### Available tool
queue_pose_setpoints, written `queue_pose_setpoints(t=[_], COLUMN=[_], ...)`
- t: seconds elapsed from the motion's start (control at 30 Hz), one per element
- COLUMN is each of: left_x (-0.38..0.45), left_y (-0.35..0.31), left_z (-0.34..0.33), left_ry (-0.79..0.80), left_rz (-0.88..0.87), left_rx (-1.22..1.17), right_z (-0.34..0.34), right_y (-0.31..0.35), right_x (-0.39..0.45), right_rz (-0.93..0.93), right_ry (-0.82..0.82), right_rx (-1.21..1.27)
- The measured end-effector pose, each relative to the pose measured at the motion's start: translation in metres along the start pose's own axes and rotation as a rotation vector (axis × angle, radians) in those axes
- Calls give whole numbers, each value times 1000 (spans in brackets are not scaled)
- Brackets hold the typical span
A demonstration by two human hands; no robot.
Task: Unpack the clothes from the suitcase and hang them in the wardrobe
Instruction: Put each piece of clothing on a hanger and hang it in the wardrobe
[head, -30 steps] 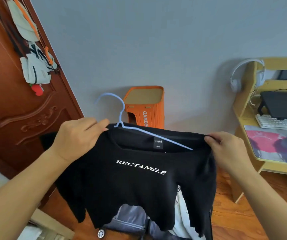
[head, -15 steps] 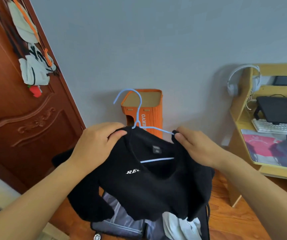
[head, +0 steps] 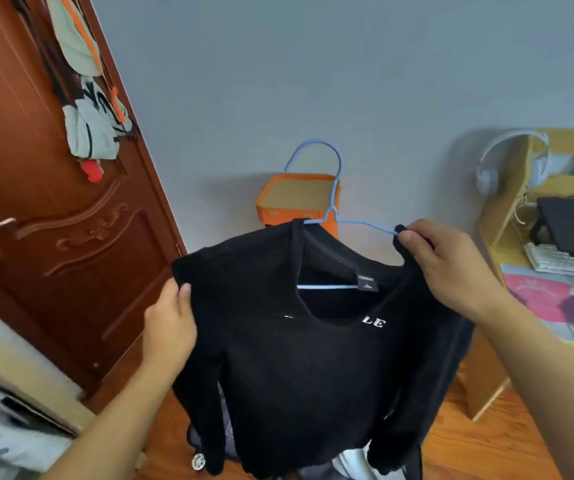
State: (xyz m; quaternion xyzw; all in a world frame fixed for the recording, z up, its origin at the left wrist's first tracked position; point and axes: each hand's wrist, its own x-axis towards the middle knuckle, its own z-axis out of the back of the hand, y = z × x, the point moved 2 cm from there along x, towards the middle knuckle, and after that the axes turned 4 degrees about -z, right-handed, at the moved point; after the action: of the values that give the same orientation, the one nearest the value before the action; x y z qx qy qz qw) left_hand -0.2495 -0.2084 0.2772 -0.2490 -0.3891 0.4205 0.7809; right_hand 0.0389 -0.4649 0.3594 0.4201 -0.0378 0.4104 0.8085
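A black sweatshirt (head: 299,368) with white lettering hangs in front of me on a light blue hanger (head: 334,188), whose hook sticks up above the collar. My left hand (head: 171,327) pinches the sweatshirt's left shoulder. At the right shoulder, my right hand (head: 451,268) grips the fabric together with the hanger's right arm. The left shoulder sits over the hanger; the right end of the hanger is still bare near my fingers. Below the sweatshirt, the open suitcase (head: 199,460) shows a wheel and some pale clothes (head: 354,462).
A brown wooden door (head: 53,237) with bags hung on it stands at the left. An orange stool (head: 296,202) sits against the grey wall. A yellow desk (head: 507,237) with headphones, laptop and keyboard is at the right. The floor is wood.
My left hand slid from the collar out and down to the left shoulder. My right hand moved right along the hanger arm. The sweatshirt now spreads wider on the hanger.
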Motion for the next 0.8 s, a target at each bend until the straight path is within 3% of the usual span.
queue_pose_setpoints(t=[0.1, 0.2, 0.27, 0.33, 0.43, 0.5, 0.6, 0.73, 0.8], left_x=[34, 65, 69, 53, 26, 17, 20, 29, 28], left_y=[33, 53, 36, -10, -71, -84, -85, -69, -68], left_z=[25, 50, 55, 52, 30, 9, -5, -2, 1], left_ry=[-25, 195, 100, -91, 72, 189, 164, 94, 66], left_rz=[80, 236, 46, -295, -619, -710, -795, -853, -883], left_rx=[90, 379, 439, 265, 94, 192, 238, 382, 427], right_z=[10, 15, 7, -3, -13, -20, -25, -12, -9], right_y=[-10, -13, -7, 2, 10, 13, 14, 4, 3], right_x=[2, 0, -2, -2, 0, -1, -4, -10, -19], right_rz=[29, 41, 44, 46, 52, 91, 142, 129, 133], right_ry=[7, 64, 82, 64, 88, 141, 150, -108, -139], right_rx=[-25, -13, 44, 95, 141, 138, 107, 293, 364])
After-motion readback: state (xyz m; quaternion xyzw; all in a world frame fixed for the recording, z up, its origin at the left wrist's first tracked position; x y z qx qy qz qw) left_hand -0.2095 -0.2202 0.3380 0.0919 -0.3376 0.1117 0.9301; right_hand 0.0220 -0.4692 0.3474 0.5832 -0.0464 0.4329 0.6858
